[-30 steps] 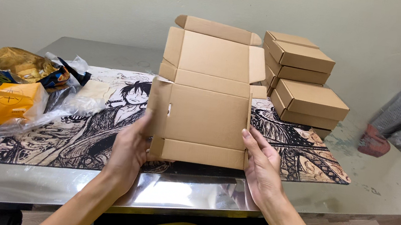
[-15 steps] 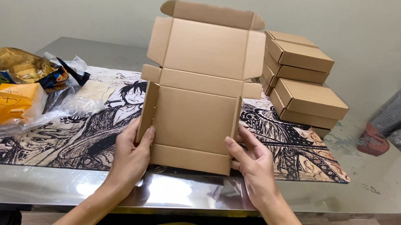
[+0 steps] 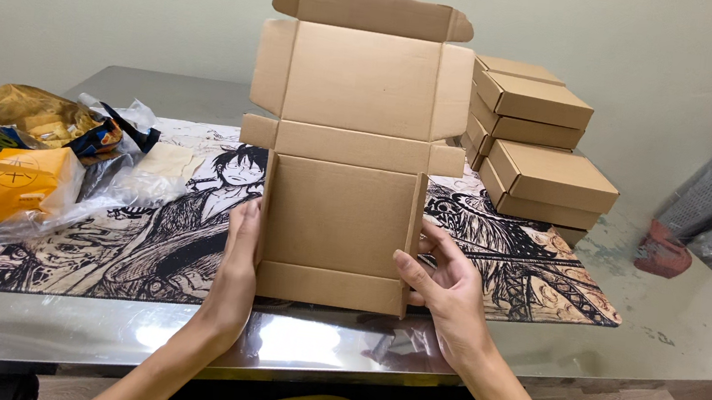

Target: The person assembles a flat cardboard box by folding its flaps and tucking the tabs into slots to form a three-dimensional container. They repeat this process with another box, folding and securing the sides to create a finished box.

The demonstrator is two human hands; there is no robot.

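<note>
Two hands (image 3: 231, 280) (image 3: 445, 295) grip one unfolded box (image 3: 341, 216); four closed boxes (image 3: 536, 145) stacked.

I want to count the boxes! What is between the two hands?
In the head view, a half-folded brown cardboard box stands between the left hand and right hand, both pressing its raised side flaps.
</note>
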